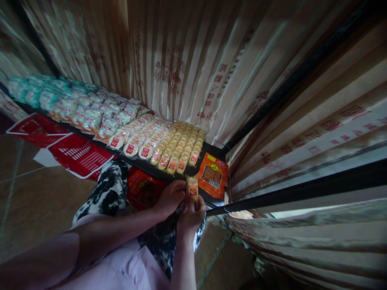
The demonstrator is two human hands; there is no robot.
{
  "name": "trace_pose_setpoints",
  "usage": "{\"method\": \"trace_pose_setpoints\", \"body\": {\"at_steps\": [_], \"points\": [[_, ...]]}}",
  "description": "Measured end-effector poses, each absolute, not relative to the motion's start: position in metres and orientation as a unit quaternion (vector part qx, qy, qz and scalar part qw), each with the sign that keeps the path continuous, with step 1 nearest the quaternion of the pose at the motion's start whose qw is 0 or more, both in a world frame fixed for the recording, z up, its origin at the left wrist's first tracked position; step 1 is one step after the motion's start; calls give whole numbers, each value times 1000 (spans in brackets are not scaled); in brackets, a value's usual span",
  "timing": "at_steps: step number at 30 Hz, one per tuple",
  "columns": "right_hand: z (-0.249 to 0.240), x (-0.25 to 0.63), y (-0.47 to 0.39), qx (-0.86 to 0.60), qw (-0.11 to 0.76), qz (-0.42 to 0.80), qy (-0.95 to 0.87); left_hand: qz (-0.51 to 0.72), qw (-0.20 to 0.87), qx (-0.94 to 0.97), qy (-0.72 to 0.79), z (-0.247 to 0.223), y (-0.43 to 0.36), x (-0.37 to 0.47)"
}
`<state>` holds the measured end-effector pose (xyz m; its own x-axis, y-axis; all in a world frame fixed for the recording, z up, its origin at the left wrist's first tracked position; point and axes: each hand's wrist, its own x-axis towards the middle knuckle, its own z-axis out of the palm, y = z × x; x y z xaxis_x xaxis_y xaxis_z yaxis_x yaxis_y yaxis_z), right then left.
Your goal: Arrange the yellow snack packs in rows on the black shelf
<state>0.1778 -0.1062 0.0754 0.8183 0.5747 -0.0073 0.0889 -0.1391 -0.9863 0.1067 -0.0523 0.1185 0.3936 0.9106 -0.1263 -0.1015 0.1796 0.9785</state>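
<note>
Between thumb and fingers, my right hand (191,213) grips a small yellow wrapped snack (192,188), held upright over the black shelf's front edge. My left hand (173,196) is just left of that snack, its fingers curled and their tips partly hidden; whether it holds anything is unclear. Beyond my hands, rows of yellow wrapped snacks (182,163) stand on the black shelf (157,171). An orange packet (212,174) lies at the shelf's right end.
Round white wrapped snacks (146,150), white packets (90,117) and green packets (48,98) line the shelf leftward. Red baskets (80,155) sit below its front edge. Pleated printed curtains (187,64) hang behind and at the right, with a black pole (296,76).
</note>
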Motion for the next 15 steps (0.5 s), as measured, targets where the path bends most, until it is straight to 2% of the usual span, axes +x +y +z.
{"method": "trace_pose_setpoints", "body": {"at_steps": [4,11,15], "points": [[89,174,-102,-745,613,195,-175,364,634,565,383,125,-53,106],[95,185,-98,-729,615,182,-240,371,624,567,389,130,-50,114],[92,203,-93,-746,572,149,-306,376,612,588,372,128,-46,124]]}}
